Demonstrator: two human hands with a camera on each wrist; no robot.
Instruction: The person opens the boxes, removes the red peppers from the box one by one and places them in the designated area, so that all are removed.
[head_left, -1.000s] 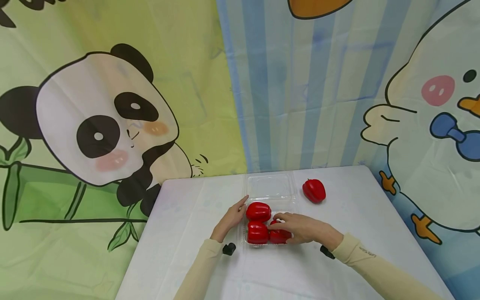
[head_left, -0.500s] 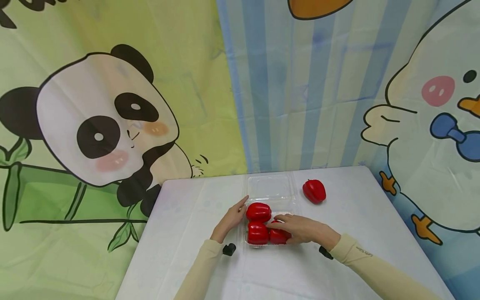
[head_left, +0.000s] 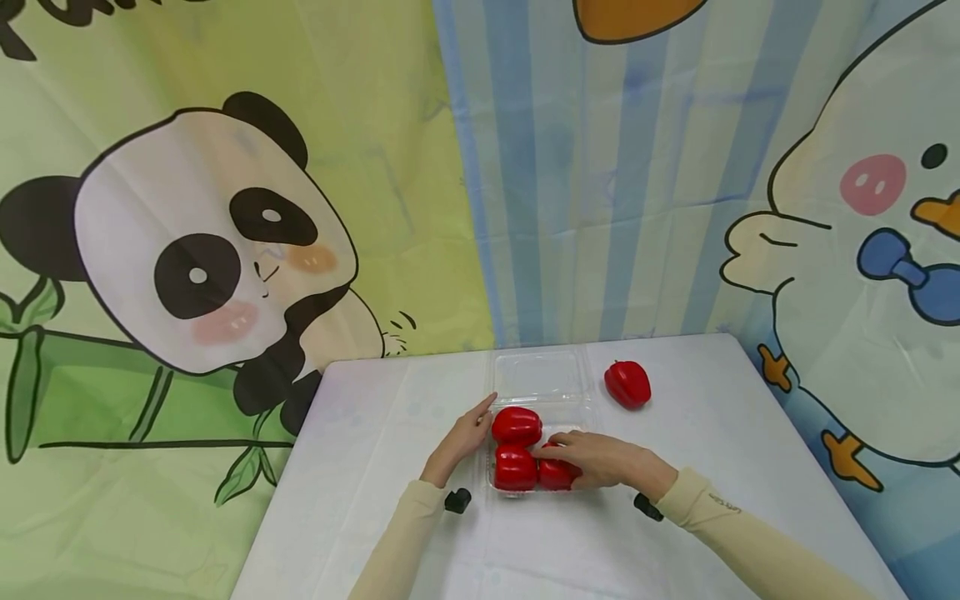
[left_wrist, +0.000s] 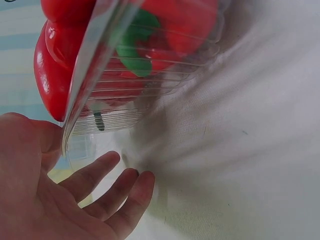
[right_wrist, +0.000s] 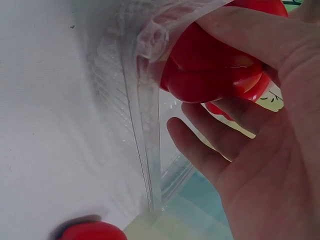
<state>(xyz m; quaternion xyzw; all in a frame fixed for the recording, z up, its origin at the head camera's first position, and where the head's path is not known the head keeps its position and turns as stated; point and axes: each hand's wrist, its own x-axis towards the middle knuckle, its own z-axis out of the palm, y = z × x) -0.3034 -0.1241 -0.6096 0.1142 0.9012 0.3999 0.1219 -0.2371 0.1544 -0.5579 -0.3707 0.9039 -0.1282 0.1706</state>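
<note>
A clear plastic clamshell box lies with its lid folded back, holding three red bell peppers. My right hand grips the near-right bell pepper inside it, thumb on one side and fingers on the other. To its left sits another bell pepper, and behind that a third bell pepper. My left hand rests at the box's left edge; in the left wrist view its thumb touches the rim while the other fingers stretch out beside the wall. Green stems show through that wall.
One more red bell pepper lies on the white table, right of the open lid. Behind the table hangs a cartoon cloth with a panda and a white bird.
The hands and the bell peppers keep almost the same places. The right wrist has shifted very slightly left, and the head view has tilted a little.
</note>
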